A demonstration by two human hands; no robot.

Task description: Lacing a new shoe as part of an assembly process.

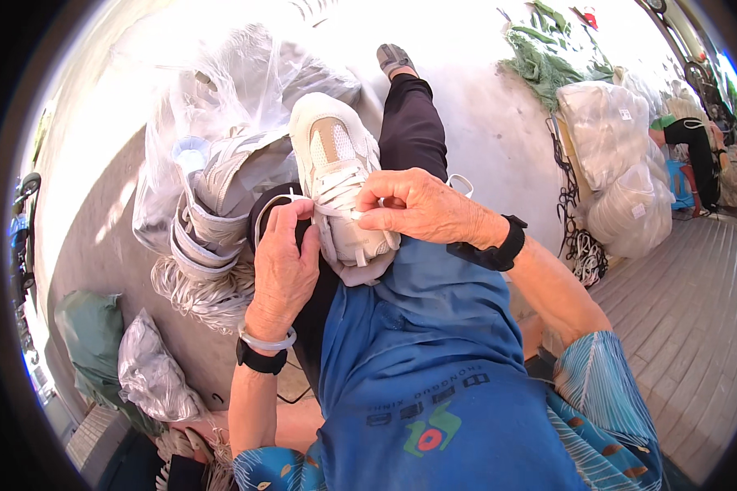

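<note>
A cream and tan sneaker upper (325,139) rests on my lap, its toe pointing away from me. A white shoelace (336,186) crosses its front in several rows. My left hand (285,262) is at the upper's left edge, fingers closed on the lace. From the right, my right hand (422,208) pinches the lace over the eyelet rows. One loop of lace stands out behind my right hand, and another hangs by my left hand. The fingertips partly hide the lace ends.
Left of my lap lie nested sneaker uppers (221,184), a bundle of white laces (201,286) and clear plastic bags (246,69). Filled plastic bags (606,135) stand at the right, near dark cords (567,192) and green netting (540,61). Another person (696,151) sits at far right.
</note>
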